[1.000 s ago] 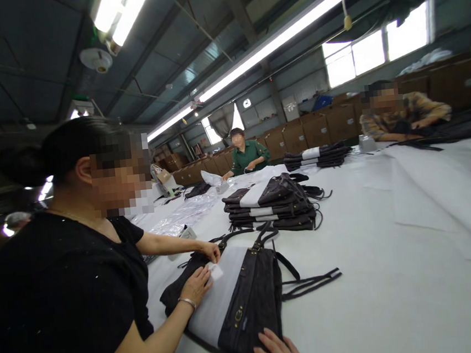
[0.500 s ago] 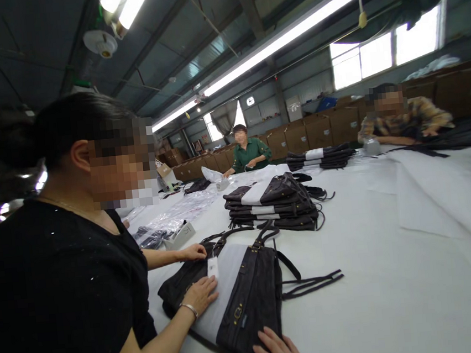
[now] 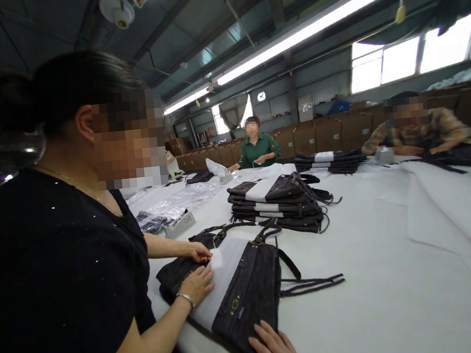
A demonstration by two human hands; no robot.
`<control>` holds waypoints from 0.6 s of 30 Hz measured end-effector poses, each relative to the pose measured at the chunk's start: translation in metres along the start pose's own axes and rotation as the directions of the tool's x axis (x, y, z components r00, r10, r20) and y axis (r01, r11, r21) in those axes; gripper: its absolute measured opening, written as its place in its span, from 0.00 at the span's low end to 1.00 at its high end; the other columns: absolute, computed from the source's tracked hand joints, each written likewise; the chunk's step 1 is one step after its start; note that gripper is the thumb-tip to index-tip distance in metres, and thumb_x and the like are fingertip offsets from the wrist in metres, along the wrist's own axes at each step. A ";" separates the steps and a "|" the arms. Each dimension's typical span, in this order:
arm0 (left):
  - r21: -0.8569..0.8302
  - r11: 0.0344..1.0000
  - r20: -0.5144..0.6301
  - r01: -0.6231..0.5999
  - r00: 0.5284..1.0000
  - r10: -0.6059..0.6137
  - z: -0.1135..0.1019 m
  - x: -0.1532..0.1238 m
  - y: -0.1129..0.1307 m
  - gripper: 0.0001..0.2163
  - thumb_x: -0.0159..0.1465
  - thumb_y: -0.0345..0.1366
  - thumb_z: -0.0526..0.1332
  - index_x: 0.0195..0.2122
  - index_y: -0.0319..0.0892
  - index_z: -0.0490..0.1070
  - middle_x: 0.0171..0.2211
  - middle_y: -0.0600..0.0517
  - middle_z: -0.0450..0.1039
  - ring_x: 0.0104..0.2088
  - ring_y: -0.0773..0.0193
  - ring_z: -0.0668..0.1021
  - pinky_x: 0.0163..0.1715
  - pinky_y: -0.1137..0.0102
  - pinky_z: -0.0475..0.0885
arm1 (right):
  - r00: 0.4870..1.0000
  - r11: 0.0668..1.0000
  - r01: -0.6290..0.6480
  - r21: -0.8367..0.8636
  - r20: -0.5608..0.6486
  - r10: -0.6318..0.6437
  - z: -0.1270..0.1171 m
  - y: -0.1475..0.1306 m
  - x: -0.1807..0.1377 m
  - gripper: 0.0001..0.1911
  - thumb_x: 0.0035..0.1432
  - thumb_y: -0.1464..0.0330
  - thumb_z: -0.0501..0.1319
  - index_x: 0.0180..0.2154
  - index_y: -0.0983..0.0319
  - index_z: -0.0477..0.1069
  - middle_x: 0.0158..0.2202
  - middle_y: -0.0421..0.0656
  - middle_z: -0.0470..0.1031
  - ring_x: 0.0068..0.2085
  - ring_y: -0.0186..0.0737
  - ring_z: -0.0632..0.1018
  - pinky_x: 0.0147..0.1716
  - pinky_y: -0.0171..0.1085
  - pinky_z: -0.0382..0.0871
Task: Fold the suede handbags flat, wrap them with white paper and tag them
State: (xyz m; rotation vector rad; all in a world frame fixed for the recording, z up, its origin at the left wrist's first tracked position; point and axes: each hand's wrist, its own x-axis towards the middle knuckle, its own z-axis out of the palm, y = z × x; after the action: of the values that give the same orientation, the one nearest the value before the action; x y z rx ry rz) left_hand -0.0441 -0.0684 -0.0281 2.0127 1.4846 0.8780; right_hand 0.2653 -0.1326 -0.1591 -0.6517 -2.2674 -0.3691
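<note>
The fingers of the right hand (image 3: pixel 275 347) are stretched and a little spread; they rest on the near lower corner of a dark handbag (image 3: pixel 250 291) and grasp nothing. The left hand I cannot see. The handbag lies flat on the white table (image 3: pixel 376 252), under these fingers and away beyond them.

Farther up and left from the fingers, a pale wrapping band (image 3: pixel 224 280) crosses the bag. There a co-worker's braceleted hand (image 3: pixel 198 285) presses on it, and the co-worker's other hand (image 3: pixel 201 252) pinches a white tag (image 3: pixel 216 259).

In my opinion, if the right hand pushes while the co-worker pulls the tag, the bag could turn and the band could slide or crease. The loose straps (image 3: pixel 313 289), right of the fingers, might also catch on something.

Just ahead of the fingers, below a buckle (image 3: pixel 235 304), is a small label (image 3: pixel 240 313), too small to read. On the tag I can read no print. Far beyond, a grey box (image 3: pixel 181 224) carries dark marks, also not legible for me.
</note>
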 end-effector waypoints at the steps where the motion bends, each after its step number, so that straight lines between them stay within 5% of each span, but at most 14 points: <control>1: -0.010 1.000 -0.007 0.001 1.000 -0.001 0.001 -0.001 0.004 0.04 0.57 0.38 0.63 0.34 0.52 0.75 0.47 0.54 0.76 0.60 0.58 0.67 0.65 0.55 0.47 | 1.000 1.000 0.000 -0.004 0.003 0.000 0.002 0.000 0.000 0.27 0.63 0.53 0.53 0.61 0.49 0.58 0.56 0.43 0.71 0.55 0.44 0.72 0.46 0.37 0.67; 6: -0.087 0.996 -0.068 0.014 0.998 -0.020 0.004 -0.005 0.031 0.04 0.60 0.37 0.59 0.31 0.54 0.73 0.41 0.56 0.78 0.60 0.59 0.67 0.59 0.54 0.63 | 0.995 0.999 -0.022 0.030 0.097 0.019 -0.001 0.000 0.000 0.23 0.64 0.58 0.54 0.60 0.50 0.61 0.56 0.43 0.71 0.55 0.45 0.72 0.46 0.39 0.69; 13: -0.277 0.960 -0.180 -0.025 0.983 -0.026 -0.010 0.022 0.106 0.04 0.58 0.36 0.64 0.27 0.47 0.73 0.41 0.52 0.78 0.59 0.56 0.68 0.60 0.52 0.61 | 0.980 0.986 -0.125 0.106 0.171 0.106 -0.004 -0.005 0.000 0.27 0.62 0.55 0.55 0.62 0.47 0.57 0.58 0.41 0.69 0.56 0.46 0.72 0.46 0.40 0.72; 15: -0.366 0.929 -0.207 -0.058 0.978 -0.021 0.000 0.007 0.140 0.08 0.61 0.43 0.62 0.35 0.46 0.74 0.46 0.49 0.75 0.57 0.55 0.69 0.55 0.52 0.67 | 0.970 0.978 -0.166 0.123 0.199 0.140 -0.011 -0.009 0.002 0.29 0.64 0.58 0.54 0.65 0.50 0.52 0.60 0.42 0.66 0.58 0.44 0.70 0.51 0.40 0.69; 18: -0.509 0.852 -0.229 -0.122 0.974 0.003 0.034 -0.051 0.197 0.15 0.64 0.49 0.56 0.48 0.50 0.69 0.51 0.46 0.71 0.49 0.57 0.74 0.45 0.58 0.75 | 0.959 0.963 -0.216 0.161 0.219 0.179 -0.026 -0.016 0.007 0.33 0.65 0.61 0.53 0.67 0.53 0.42 0.63 0.44 0.60 0.61 0.44 0.66 0.56 0.41 0.65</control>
State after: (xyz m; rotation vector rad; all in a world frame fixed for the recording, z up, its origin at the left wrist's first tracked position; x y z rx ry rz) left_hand 0.0977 -0.1754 0.0776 1.5999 1.1220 1.3993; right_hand 0.2671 -0.1543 -0.1371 -0.8429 -2.3639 0.0065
